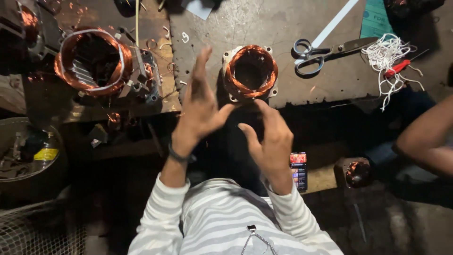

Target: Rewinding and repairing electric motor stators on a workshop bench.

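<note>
- Left hand (200,106): raised above the near edge of the workbench (283,89), fingers straight and close together pointing away from the wearer, thumb stretched out to the side toward the other hand; it held nothing. A dark band circled its wrist.
- Right hand (271,139): lifted beside the left, fingers loosely curled and slightly parted, thumb extended toward the left thumb; empty. The two hands were close but apart.
- Small stator (250,72): a round copper-wound core in a pale metal frame with corner lugs, standing on the workbench just beyond both hands, its bore facing up. Neither hand touched it.
- Large stator (94,61): a bigger copper winding with a white band round its rim, on a wooden surface well to the left, among loose wire scraps.
- Scissors (325,51): metal, lying on the workbench to the right of the small stator, handles toward it.
- White cord bundle (389,59): a loose tangle right of the scissors, with a red-handled tool (397,68) lying in it.
- Phone (298,170): lit screen, resting low beside the right wrist.
- Another person's arm (427,137): at the right edge, well apart from the wearer's hands.
- Striped sleeves covered both forearms.
</note>
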